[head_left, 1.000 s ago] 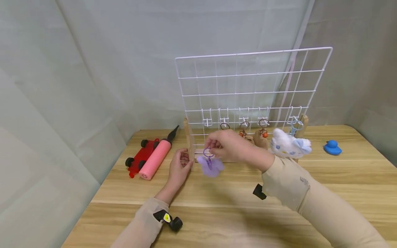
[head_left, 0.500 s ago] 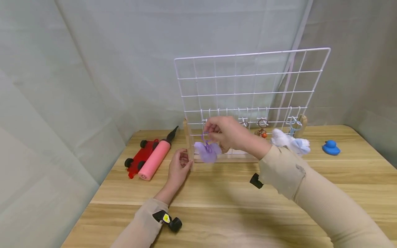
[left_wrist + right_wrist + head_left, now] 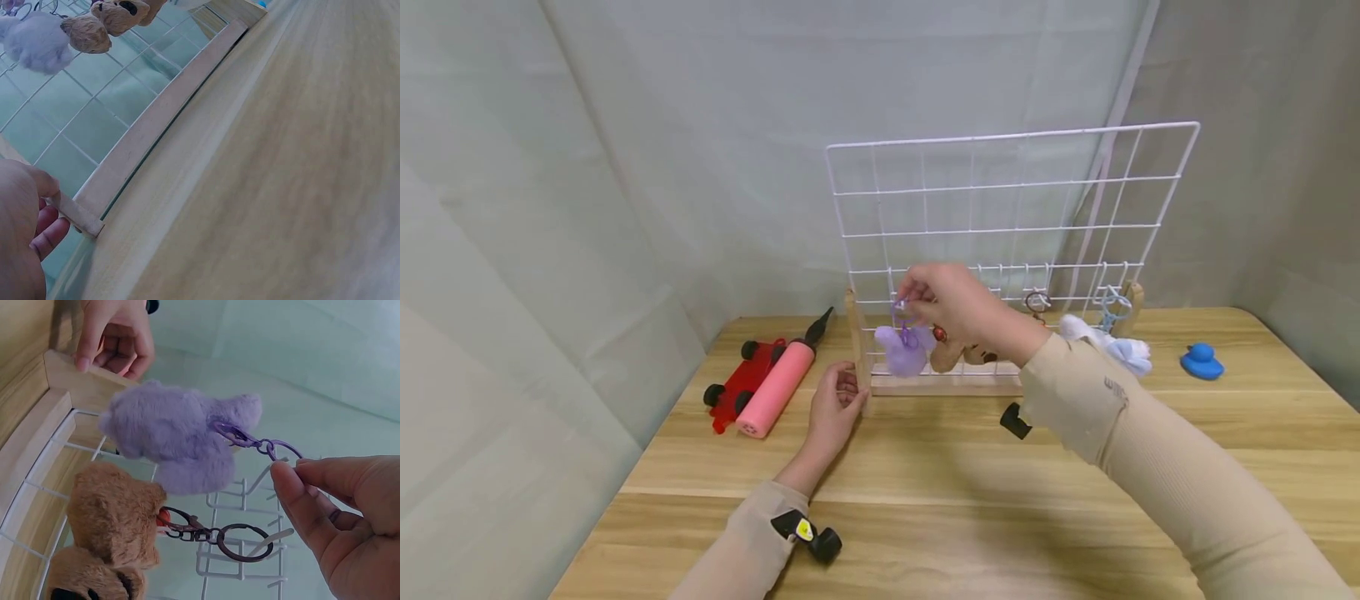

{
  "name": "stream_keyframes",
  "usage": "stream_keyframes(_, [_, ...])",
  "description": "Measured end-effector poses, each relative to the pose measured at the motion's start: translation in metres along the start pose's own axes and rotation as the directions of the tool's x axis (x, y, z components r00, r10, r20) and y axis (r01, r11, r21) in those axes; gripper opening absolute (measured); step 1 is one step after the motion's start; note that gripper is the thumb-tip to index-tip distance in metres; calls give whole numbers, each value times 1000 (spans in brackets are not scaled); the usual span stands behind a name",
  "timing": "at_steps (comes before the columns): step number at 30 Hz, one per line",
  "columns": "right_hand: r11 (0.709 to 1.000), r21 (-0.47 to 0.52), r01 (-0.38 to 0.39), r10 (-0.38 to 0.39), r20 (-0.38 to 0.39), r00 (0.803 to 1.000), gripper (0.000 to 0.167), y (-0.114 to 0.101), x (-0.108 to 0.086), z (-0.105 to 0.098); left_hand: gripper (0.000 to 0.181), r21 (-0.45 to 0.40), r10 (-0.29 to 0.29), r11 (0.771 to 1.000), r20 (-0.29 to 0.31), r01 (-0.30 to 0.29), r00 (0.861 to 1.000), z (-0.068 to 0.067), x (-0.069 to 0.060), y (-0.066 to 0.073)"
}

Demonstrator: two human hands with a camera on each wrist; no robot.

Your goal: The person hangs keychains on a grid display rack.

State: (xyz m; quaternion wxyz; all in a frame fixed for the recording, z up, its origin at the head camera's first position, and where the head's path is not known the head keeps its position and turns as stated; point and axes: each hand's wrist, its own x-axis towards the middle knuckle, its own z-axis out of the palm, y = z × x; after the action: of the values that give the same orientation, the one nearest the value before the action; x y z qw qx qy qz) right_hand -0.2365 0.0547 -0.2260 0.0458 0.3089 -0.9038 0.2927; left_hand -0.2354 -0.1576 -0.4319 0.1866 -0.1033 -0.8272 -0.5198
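My right hand [image 3: 951, 304] pinches the purple ring [image 3: 289, 447] of a fluffy purple plush keychain [image 3: 165, 428] between thumb and fingertips. The plush dangles in front of the left part of a white wire grid rack [image 3: 1011, 136]. In the right wrist view, a white hook [image 3: 256, 479] of the rack lies just beside the ring; whether they touch, I cannot tell. Below hangs a brown plush keychain [image 3: 112, 512], its dark ring [image 3: 245, 559] on another hook. My left hand [image 3: 835, 404] grips the rack's wooden left support [image 3: 855, 342] near the tabletop.
A white plush with a blue bow [image 3: 1120, 346] hangs at the rack's right end. The blue toy duck [image 3: 1202, 362] sits farther right on the wooden table [image 3: 925, 533]. At left lie a pink hand pump [image 3: 778, 387] and a red toy car [image 3: 748, 379].
My right hand has raised the purple plush keychain and brought it toward the hooks at the rack's left. The left hand has stayed on the wooden support.
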Motion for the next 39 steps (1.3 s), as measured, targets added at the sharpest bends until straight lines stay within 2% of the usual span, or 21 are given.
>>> stream_keyframes(4, [1000, 3, -22, 22, 27, 999, 15, 2, 3, -1, 40, 6, 18, 1000, -3, -18, 1000, 0, 0, -1])
stream_keyframes(8, [999, -8, -38, 39, 49, 998, 16, 1, 6, -2, 41, 12, 7, 1000, -4, -7, 1000, 0, 0, -2])
stream_keyframes(20, [996, -84, -24, 32, 90, 995, 13, 0, 11, 1, 41, 11, -4, 1000, 11, 4, 1000, 0, 0, -3])
stream_keyframes(39, [994, -106, -7, 14, 71, 997, 16, 2, 14, 2, 42, -3, -11, 1000, -3, 11, 1000, 1, 1, -4])
